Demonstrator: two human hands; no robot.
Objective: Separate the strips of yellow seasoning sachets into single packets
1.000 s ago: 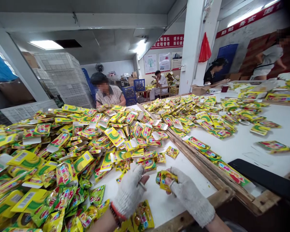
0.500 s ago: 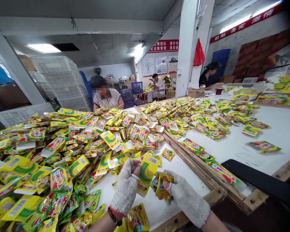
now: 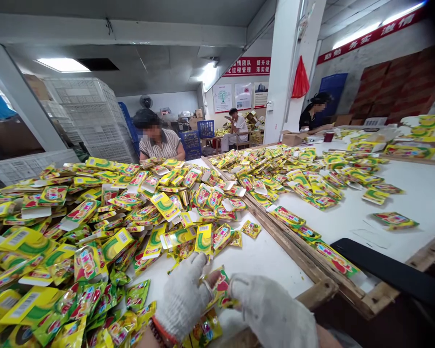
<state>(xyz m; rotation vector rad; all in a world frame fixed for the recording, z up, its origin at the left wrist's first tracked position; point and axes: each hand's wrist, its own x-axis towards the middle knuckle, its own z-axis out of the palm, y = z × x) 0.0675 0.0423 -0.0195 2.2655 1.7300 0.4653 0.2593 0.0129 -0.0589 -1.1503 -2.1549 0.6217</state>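
Gloved left hand and right hand sit together on a foil sachet (partly hidden; grip unclear).

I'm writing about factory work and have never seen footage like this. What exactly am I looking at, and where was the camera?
The camera is worn on a person's head, looking forward and down, so the white knit-gloved left hand and right hand at the bottom are that person's own. A small bunch of yellow printed sachets sits between them, though exactly how it is held is hard to tell. A large heap of similar sachets covers much of the white table. Another person sits beyond the heap.
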